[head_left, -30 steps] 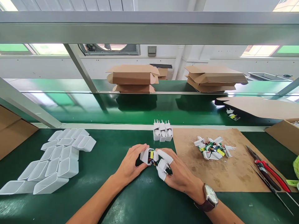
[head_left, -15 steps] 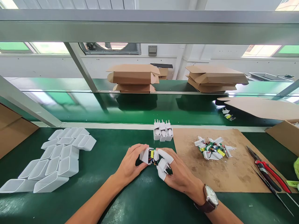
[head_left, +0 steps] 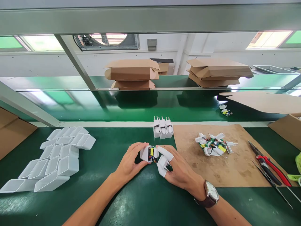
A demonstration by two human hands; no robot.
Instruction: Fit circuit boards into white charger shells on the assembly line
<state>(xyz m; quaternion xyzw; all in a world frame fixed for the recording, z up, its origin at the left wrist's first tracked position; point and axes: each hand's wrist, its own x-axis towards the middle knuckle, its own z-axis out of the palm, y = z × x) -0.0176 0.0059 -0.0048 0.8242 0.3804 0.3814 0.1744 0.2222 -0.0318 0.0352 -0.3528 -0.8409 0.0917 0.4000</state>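
Thumb and fingers of my left hand (head_left: 131, 158) grip a white plastic charger housing (head_left: 144, 153) from its left side. A small circuit board (head_left: 152, 153) with a yellow component sits at the housing's open right end; how far in it reaches I cannot tell. My right hand (head_left: 180, 168), with white finger covers on thumb and index finger, pinches a white plug piece (head_left: 164, 161) with metal pins beside the board. Wires joining the plug piece to the board are too small to make out clearly.
Rows of white housings (head_left: 68, 164) stand at left. Three housings with plug pieces (head_left: 163, 130) stand ahead. On a cardboard sheet (head_left: 207, 175) lies a pile of circuit boards (head_left: 213, 144), with red-handled pliers (head_left: 270, 166) and tweezers (head_left: 270, 182) at right. Boxes (head_left: 131, 70) sit on the shelf behind.
The camera view has tilted slightly, so the scene sits higher. The circuit board shows a little more of its face and lies close against the housing's opening. Both hands keep their grip.
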